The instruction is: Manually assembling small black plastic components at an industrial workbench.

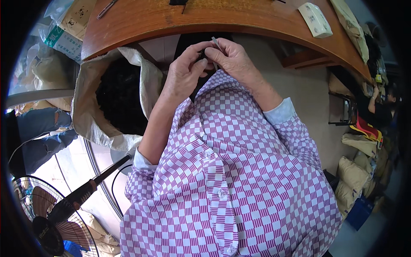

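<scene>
White sack [80,113] with black contents [120,96]: at left of wooden table's [192,18] near edge. Left hand [184,72]: fingers narrow, pinching 1 small dark piece [202,55], before table edge. Right hand [231,58]: same edge, gripping 1 thin grey tool [216,43].

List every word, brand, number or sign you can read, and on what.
Print located, not copied:
Green-and-white plastic bag: large characters.
Black round fan hub: lettering.
Brown cardboard box: dark markings.
White rectangular packet: print too small to read.
Thin grey strip in the right hand: no print visible.
</scene>
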`<state>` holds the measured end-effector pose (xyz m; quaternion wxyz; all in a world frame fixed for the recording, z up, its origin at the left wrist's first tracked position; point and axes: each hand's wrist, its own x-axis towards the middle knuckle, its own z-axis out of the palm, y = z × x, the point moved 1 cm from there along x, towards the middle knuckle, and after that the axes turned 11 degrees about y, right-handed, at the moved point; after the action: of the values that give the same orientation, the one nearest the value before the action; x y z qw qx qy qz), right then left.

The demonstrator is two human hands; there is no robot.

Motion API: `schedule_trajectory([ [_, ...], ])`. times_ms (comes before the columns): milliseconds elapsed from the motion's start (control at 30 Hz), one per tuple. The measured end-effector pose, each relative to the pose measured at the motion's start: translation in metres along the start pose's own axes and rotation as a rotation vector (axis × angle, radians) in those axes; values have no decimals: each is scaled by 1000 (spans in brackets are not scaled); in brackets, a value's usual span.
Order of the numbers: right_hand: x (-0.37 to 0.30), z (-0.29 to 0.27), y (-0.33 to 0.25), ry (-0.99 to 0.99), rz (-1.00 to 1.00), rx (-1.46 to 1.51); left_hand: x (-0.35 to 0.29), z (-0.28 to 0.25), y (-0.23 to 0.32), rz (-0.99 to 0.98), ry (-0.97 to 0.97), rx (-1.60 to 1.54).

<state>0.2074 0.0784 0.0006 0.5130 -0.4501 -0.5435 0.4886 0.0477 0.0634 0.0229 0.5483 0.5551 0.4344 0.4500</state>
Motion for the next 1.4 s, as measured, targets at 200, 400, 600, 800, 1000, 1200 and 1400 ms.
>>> schedule_trajectory([
  [200, -18, 18, -31, -17, 443, 275, -1, -4, -6, 54, 185, -75],
  [400, -16, 29, -36, -41, 425, 254, -1, -1, -9, 74, 215, -187],
  [600, -13, 36, -39, -4, 421, 227, 0, -2, -14, 124, 257, -183],
  [800, -8, 46, -46, -24, 430, 219, -3, -4, -6, 333, 440, 118],
  [1000, 27, 41, -37, -254, 406, 59, -9, -28, 5, 179, 477, 249],
  [1200, 113, 4, -28, -23, -222, -797, -32, -120, -13, 37, 652, 419],
  [1400, 163, -16, -24, 53, -409, -1098, -41, -123, -3, 192, 689, 1138],
])
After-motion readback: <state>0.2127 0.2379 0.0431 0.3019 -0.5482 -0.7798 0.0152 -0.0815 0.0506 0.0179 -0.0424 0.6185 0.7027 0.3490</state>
